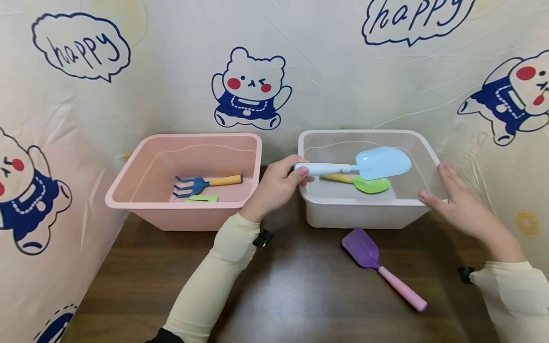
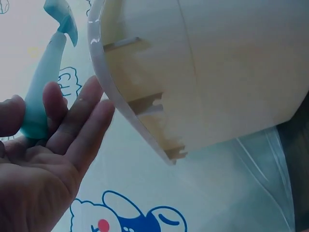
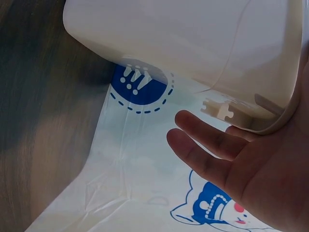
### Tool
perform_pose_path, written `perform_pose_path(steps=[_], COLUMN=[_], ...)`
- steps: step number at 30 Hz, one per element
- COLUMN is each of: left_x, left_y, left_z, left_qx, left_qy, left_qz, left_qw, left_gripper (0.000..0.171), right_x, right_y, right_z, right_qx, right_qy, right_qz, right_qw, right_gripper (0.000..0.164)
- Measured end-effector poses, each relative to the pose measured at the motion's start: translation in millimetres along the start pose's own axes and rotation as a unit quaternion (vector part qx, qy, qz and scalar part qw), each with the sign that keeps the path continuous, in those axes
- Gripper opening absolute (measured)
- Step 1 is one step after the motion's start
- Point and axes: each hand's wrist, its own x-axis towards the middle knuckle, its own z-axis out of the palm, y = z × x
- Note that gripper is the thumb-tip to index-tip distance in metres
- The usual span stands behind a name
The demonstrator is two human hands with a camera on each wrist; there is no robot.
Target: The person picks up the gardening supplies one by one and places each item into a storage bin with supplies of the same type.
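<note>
Left hand [image 1: 279, 181], its grip pinched tight on the handle end of the glossy light-blue trowel [image 1: 381, 163], holds it over the white bin [image 1: 356, 216], not yet set down! Right hand [image 1: 469, 205], fingers loosely extended, rests at that bin's smooth right rim. Inside lies a leaf-shaped green trowel [image 1: 371, 185]; the pink bin [image 1: 184, 219] carries a curved-tined blue fork [image 1: 197, 184] and a part-hidden green tool [image 1: 203, 198]. Midway, I'd judge: three tools in bins, one aloft, flat-bladed purple shovel [image 1: 362, 248] out on the wood-grained table [image 1: 274, 295].
</note>
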Motion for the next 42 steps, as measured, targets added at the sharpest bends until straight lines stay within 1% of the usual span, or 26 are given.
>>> perform_pose_path(steps=[7, 14, 18, 22, 25, 28, 31, 34, 38, 42], left_x=[10.3, 24.3, 31.4, 33.4, 34.0, 36.9, 40.4, 43.1, 46.0, 50.0], left_y=[2.6, -0.7, -6.1, -8.9, -10.1, -11.6, -11.3, -10.9, -12.0, -12.3], left_z=[4.0, 13.1, 19.8, 23.3, 25.5, 28.9, 32.0, 33.9, 34.9, 36.3], left_qx=[0.023, 0.007, 0.0, -0.011, -0.015, -0.006, 0.013, 0.061, 0.121, 0.128], left_qy=[-0.015, -0.026, -0.013, 0.004, 0.004, 0.0, -0.004, -0.007, -0.016, -0.02], left_qz=[-0.023, -0.024, -0.029, -0.038, -0.042, -0.046, -0.045, -0.039, -0.044, -0.056], left_qw=[0.9994, 0.9993, 0.9995, 0.9992, 0.999, 0.9989, 0.9989, 0.9973, 0.9916, 0.99], left_gripper=[0.015, 0.014, 0.016, 0.017, 0.018, 0.018, 0.017, 0.019, 0.023, 0.025], right_x=[0.5, 1.1, 1.9, 3.9, 4.9, 4.8, 4.4, 3.9, 3.7, 3.9], right_y=[3.9, 4.5, 4.3, 5.3, 6.8, 7.2, 4.8, 3.2, 3.7, 4.6], right_z=[1.4, 1.5, 2.0, 1.1, 0.4, -0.1, -1.2, -1.6, -1.3, -1.2], right_qx=[0.008, 0.013, 0.015, 0.016, 0.016, 0.015, 0.014, 0.015, 0.017, 0.018], right_qy=[0.004, 0.007, 0.002, 0.005, 0.008, 0.009, 0.01, 0.013, 0.015, 0.016], right_qz=[-0.001, 0.0, 0.006, 0.007, 0.005, 0.006, 0.008, 0.008, 0.006, 0.008], right_qw=[1.0, 1.0, 1.0, 1.0, 1.0, 1.0, 1.0, 1.0, 1.0, 1.0], right_gripper=[0.089, 0.089, 0.09, 0.09, 0.09, 0.09, 0.09, 0.09, 0.09, 0.09])
